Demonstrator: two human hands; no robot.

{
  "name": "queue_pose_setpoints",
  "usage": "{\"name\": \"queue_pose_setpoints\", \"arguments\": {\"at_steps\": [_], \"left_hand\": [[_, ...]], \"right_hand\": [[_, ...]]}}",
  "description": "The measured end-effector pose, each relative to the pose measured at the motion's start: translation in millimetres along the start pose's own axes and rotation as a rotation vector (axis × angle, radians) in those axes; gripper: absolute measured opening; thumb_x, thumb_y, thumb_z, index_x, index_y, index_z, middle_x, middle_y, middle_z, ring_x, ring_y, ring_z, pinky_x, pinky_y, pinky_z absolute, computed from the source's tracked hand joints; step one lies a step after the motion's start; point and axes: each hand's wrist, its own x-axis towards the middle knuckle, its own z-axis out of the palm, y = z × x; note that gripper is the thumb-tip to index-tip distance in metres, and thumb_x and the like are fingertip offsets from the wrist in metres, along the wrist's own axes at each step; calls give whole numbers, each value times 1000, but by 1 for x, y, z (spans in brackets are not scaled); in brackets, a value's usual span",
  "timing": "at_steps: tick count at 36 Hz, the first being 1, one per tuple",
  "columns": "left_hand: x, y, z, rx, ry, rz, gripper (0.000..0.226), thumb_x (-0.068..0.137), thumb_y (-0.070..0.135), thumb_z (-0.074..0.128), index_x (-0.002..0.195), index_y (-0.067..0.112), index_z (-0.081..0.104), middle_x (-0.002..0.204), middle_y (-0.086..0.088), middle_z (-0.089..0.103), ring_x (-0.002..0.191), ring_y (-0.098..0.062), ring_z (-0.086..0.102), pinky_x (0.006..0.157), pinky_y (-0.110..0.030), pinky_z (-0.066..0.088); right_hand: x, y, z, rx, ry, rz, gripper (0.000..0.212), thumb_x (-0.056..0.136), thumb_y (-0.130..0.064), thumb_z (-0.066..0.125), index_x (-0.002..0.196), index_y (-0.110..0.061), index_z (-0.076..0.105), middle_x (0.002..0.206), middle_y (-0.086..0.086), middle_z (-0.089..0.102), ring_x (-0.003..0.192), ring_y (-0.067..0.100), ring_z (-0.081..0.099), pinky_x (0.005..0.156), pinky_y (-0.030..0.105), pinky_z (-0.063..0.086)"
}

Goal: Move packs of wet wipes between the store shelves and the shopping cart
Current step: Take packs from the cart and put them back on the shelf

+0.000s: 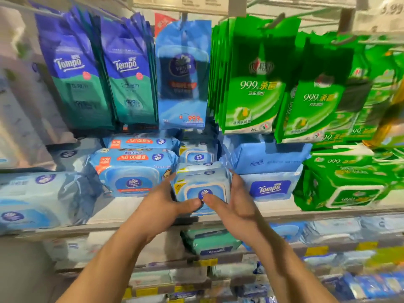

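At six o'clock of the shelf (pixel 284 212), left hand (pixel 162 203) and right hand (pixel 235 206) grip a blue wipes pack (pixel 202 179). Likely mid-transfer; whether shelving or taking, I cannot tell.

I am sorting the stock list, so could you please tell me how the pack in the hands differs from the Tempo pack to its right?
The held pack is pale blue with a round flower logo; the Tempo pack carries a dark blue label panel. The held pack is gripped by the left hand and right hand; the Tempo pack rests untouched beneath another pack. Both sit at the same shelf.
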Motion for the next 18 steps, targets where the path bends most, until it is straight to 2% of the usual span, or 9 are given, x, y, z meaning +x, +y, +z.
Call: {"name": "queue_pose_setpoints", "arguments": {"at_steps": [2, 4, 6, 8, 10, 12, 14, 16, 18], "left_hand": [[2, -6, 2, 31, 11, 2, 54, 83, 12, 83, 131, 25, 61, 115, 11, 76, 108, -8, 71, 99, -33, 55], [5, -12, 5, 117, 32, 20, 63, 81, 17, 86, 135, 30, 56, 115, 19, 75, 106, 0, 70, 95, -27, 55], [6, -16, 6, 251, 86, 47, 71, 77, 31, 90, 137, 39, 52, 114, 26, 73, 103, 6, 68, 90, -24, 55], [5, -19, 8, 326, 129, 59, 76, 75, 41, 89, 139, 43, 49, 115, 27, 71, 105, 6, 67, 91, -27, 56], [5, -19, 10, 381, 147, 68, 77, 76, 45, 87, 141, 44, 46, 115, 26, 71, 104, 3, 66, 88, -23, 55], [6, -17, 11, 417, 166, 70, 71, 77, 43, 87, 136, 45, 47, 104, 26, 70, 91, 8, 64, 74, -8, 47], [8, -15, 14, 427, 192, 64, 68, 78, 37, 87, 133, 46, 47, 94, 31, 64, 81, 16, 58, 66, -2, 41], [11, -15, 17, 422, 235, 52, 66, 79, 33, 87, 133, 45, 50, 89, 33, 61, 81, 14, 57, 65, -3, 40], [13, -14, 20, 432, 270, 29, 64, 82, 32, 84, 135, 44, 52, 83, 27, 61, 80, 4, 58, 63, -9, 39]], "right_hand": [[5, 8, 4, 24, -25, 35, 53, 84, -8, 79, 123, -30, 51, 111, -15, 69, 96, -12, 65, 82, 8, 49], [7, 15, 7, 19, -30, 60, 67, 82, -1, 79, 136, -24, 48, 116, -11, 69, 97, -10, 66, 81, 8, 50], [7, 18, 8, 1, -38, 84, 83, 80, -4, 82, 149, -21, 38, 125, -8, 67, 103, -7, 65, 89, 10, 51], [6, 20, 7, -11, -32, 93, 88, 79, -6, 84, 151, -22, 35, 128, -9, 64, 106, -7, 64, 95, 13, 50], [5, 21, 6, -30, -9, 93, 90, 78, -9, 85, 152, -24, 35, 131, -8, 61, 110, -3, 63, 99, 18, 50], [6, 22, 7, -38, 1, 89, 91, 78, -11, 85, 152, -26, 35, 134, -6, 59, 113, 0, 62, 99, 20, 51], [9, 25, 10, -44, 31, 81, 89, 77, -14, 85, 151, -28, 36, 134, -6, 61, 114, 3, 63, 102, 28, 52], [11, 24, 15, -67, 59, 72, 88, 75, -24, 84, 149, -30, 37, 131, -8, 63, 115, 6, 63, 104, 36, 51], [14, 21, 20, -68, 77, 72, 86, 77, -21, 84, 148, -29, 37, 128, -9, 64, 112, 6, 64, 103, 31, 51]]}}
